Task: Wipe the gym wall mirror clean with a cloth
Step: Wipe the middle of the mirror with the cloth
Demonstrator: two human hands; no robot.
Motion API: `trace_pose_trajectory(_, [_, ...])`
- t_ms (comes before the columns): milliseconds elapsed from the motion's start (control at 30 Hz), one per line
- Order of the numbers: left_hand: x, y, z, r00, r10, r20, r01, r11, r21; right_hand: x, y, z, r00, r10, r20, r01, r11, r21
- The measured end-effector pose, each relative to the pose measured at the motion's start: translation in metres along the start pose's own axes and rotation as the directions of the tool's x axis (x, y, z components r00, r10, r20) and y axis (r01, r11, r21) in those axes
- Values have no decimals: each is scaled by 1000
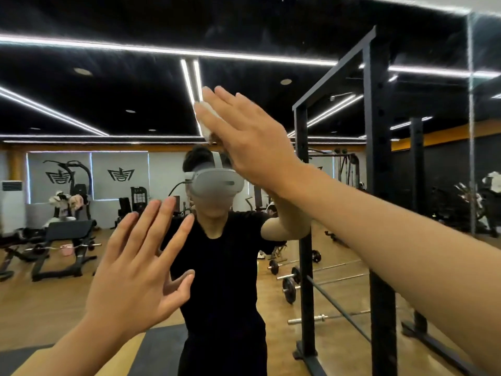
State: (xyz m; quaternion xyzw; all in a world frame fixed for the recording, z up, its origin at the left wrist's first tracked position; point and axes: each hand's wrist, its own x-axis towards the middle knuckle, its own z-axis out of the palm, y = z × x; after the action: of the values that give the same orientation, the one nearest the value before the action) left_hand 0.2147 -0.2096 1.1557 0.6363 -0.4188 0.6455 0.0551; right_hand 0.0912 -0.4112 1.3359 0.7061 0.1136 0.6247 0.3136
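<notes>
Now the right hand [244, 137], fingers straight and together, presses the white cloth [206, 115] flat on the mirror [81, 104] at about twelve o'clock; the left hand [138, 272] is spread open near seven o'clock. Best to hold the palm flat and overlap strokes so no streaks remain
</notes>
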Motion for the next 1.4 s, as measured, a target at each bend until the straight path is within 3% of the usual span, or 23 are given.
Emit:
trace_pose_trajectory(100, [0, 0, 1, 1000, -2, -11, 2, 1000, -12, -18, 48, -25, 998, 40, 41, -39, 999, -13])
trace_pose_trajectory(200, [0, 1, 3, 1000, -10, -14, 10, 1000, -3, -59, 89, -50, 968, 243, 59, -242, 970, -34])
trace_pose_trajectory(367, [-1, 2, 6, 1000, -11, -3, 11, 1000, -9, -70, 78, -49, 806, 589, -56, -587, 808, 55])
trace_pose_trajectory(433, [-2, 1, 6, 1000, -12, -1, 12, 1000, -9, -29, 37, -25, 827, 554, -93, -552, 833, 49])
trace_pose_trajectory(600, [-2, -3, 4, 1000, -1, 17, 1, 1000, -20, 63, -61, 21, 954, 284, -100, -277, 958, 74])
trace_pose_trajectory(733, [-3, -3, 3, 1000, 5, 5, -5, 1000, -20, 43, -26, 7, 1000, -10, -11, 10, 1000, 10])
trace_pose_trajectory(800, [-3, -3, 3, 1000, -1, -5, 1, 1000, -29, 7, 16, -12, 999, 26, 41, -27, 999, 17])
trace_pose_trajectory(867, [-2, -1, 4, 1000, -3, -27, 2, 999, -32, -46, 62, -39, 983, 159, 90, -158, 987, -12])
trace_pose_trajectory(967, [0, 3, 4, 998, 4, -68, -6, 1000, -21, -117, 102, -79, 897, 437, 57, -435, 899, -47])
trace_pose_trajectory(1033, [0, 3, 4, 998, -1, -68, -1, 1000, -27, -138, 116, -92, 756, 655, -14, -655, 755, -25])
trace_pose_trajectory(1100, [0, 5, 5, 999, -2, -47, 1, 1000, -23, -130, 119, -90, 640, 766, -61, -769, 637, -57])
trace_pose_trajectory(1167, [0, 5, 5, 1000, -2, -21, 2, 1000, -12, -95, 98, -66, 590, 796, -132, -806, 590, -45])
trace_pose_trajectory(1333, [-1, 0, 6, 1000, 2, 16, -2, 1000, -29, 4, -16, 6, 836, 530, -142, -520, 848, 101])
trace_pose_trajectory(1400, [-3, -1, 7, 1000, 9, 1, -9, 999, -40, 16, -56, 14, 936, 336, -107, -325, 940, 107])
